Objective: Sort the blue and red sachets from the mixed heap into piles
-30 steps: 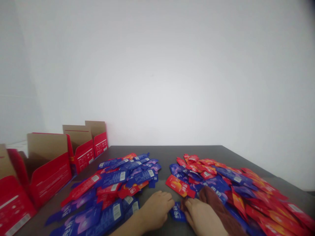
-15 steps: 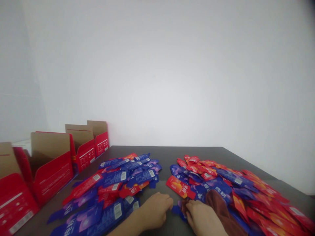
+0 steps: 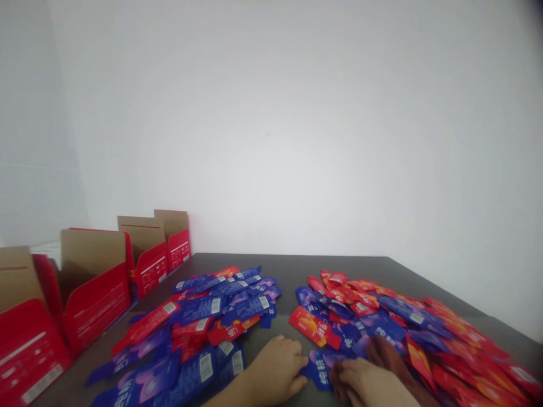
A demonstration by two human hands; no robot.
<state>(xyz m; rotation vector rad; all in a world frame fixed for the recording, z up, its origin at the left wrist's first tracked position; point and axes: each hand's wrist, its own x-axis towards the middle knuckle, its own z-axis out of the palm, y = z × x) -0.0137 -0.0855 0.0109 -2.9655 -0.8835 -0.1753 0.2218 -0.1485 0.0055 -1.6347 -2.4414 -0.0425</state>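
Observation:
Two heaps of flat red and blue sachets lie on a dark table point(image 3: 288, 265): one heap on the left point(image 3: 203, 322), one on the right point(image 3: 382, 316). My left hand point(image 3: 275, 370) rests palm down on the table between the heaps, fingers curled, its fingertips touching a blue sachet point(image 3: 320, 367). My right hand point(image 3: 360, 384) lies beside it at the bottom edge, fingers curled onto the same blue sachet. A brown sleeve point(image 3: 392, 356) runs along my right wrist.
A row of open red cardboard boxes with brown insides stands along the table's left edge, from the nearest box point(image 3: 25, 339) through the middle box point(image 3: 97, 288) to the far boxes point(image 3: 165, 249). A plain white wall point(image 3: 297, 141) rises behind the table.
Both hands have drawn back toward me along the table, the blue sachet sliding with them. The view has shifted slightly.

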